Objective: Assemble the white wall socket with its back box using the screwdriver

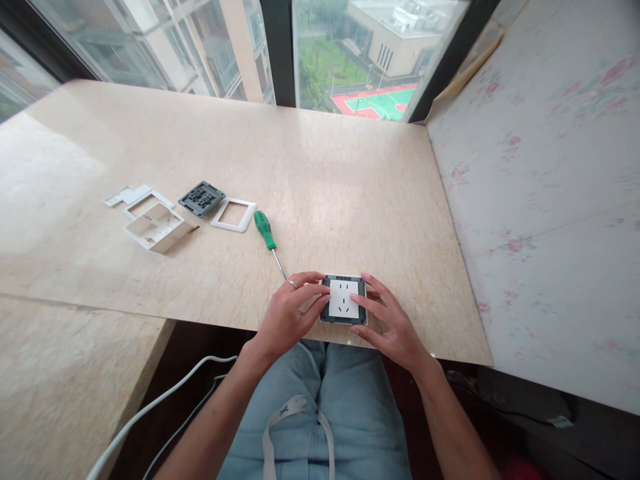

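A wall socket (343,307) with a white face and dark grey rim lies near the front edge of the stone sill, between my hands. My left hand (293,308) has its fingers closed on the socket's left side. From the right, my right hand (390,320) grips the socket, thumb at the lower edge and fingers at the upper right edge and on the white face. Just beyond my left hand is a screwdriver (265,230) with a green handle, its shaft pointing toward that hand and its tip hidden.
On the left of the sill (350,167) lie a white frame (243,217), a grey socket module (201,199), an open white box (157,230) and flat white parts (133,195). A papered wall (540,200) bounds the right; white cables (165,393) hang below.
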Available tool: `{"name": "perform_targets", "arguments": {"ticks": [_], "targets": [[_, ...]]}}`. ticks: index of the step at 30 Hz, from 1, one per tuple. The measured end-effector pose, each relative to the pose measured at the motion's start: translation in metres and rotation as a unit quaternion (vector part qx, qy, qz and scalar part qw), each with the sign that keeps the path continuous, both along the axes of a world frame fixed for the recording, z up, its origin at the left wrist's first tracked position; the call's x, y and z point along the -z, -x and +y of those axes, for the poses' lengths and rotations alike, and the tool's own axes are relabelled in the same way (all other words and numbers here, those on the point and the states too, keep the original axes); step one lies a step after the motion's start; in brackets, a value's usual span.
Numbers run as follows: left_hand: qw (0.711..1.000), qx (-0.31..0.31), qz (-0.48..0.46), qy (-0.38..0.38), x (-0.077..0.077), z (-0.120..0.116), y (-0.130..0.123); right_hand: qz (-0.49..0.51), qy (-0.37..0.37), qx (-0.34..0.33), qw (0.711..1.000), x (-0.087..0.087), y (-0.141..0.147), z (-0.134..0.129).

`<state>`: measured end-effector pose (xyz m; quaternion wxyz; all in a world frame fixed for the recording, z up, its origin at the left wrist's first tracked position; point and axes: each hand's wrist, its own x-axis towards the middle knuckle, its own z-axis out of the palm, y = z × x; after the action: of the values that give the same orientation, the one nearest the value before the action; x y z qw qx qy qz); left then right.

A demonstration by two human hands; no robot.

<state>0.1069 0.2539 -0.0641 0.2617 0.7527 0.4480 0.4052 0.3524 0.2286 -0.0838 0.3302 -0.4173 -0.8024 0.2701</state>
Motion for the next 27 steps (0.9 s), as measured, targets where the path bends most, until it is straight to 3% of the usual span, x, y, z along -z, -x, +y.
{"name": "perform_targets", "arguments": {"ticks": [18, 27], "targets": [[0.991, -0.004, -0.087, 0.099, 0.003, 0.006, -0.002, 0.0, -0.008, 0.004, 1.0, 0.0, 0.0, 0.0], [0.973, -0.003, -0.135, 0.188, 0.008, 0.012, 0.0, 0.001, 0.0, 0.004, 1.0, -0.001, 0.001, 0.0]]}}
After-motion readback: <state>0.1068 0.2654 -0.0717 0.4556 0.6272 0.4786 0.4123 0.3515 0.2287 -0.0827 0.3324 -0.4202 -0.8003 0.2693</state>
